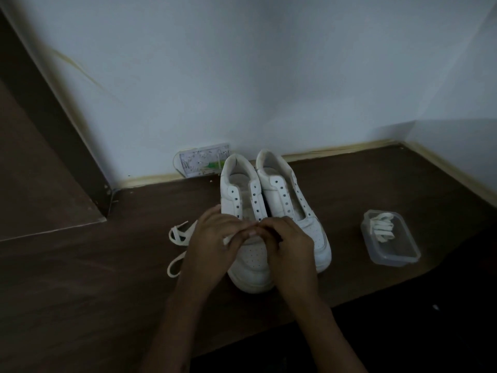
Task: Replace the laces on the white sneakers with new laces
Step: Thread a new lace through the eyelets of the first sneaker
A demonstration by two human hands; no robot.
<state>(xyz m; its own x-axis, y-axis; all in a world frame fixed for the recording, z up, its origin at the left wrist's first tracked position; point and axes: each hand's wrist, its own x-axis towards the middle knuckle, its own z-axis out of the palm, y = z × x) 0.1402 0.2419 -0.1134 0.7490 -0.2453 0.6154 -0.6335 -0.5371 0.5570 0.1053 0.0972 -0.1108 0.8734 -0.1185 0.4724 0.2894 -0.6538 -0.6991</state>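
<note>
Sneakers [271, 211], white and unlaced, stand side by side on the brown surface [80, 278] toes near, a clear plastic container [390, 238] of laces right of them. Above the left sneaker's lowest eyelets, left hand [212, 238] and right hand [289, 240] pinch a cream lace [178, 232] with curled fingers; its loops trail left.

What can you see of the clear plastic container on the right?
The clear rectangular plastic container with rounded corners sits lidless and upright on the dark brown wooden surface, right of the white sneakers and apart from them. A bundle of white flat laces fills its far end; the near end looks bare. Neither hand touches it.
</note>
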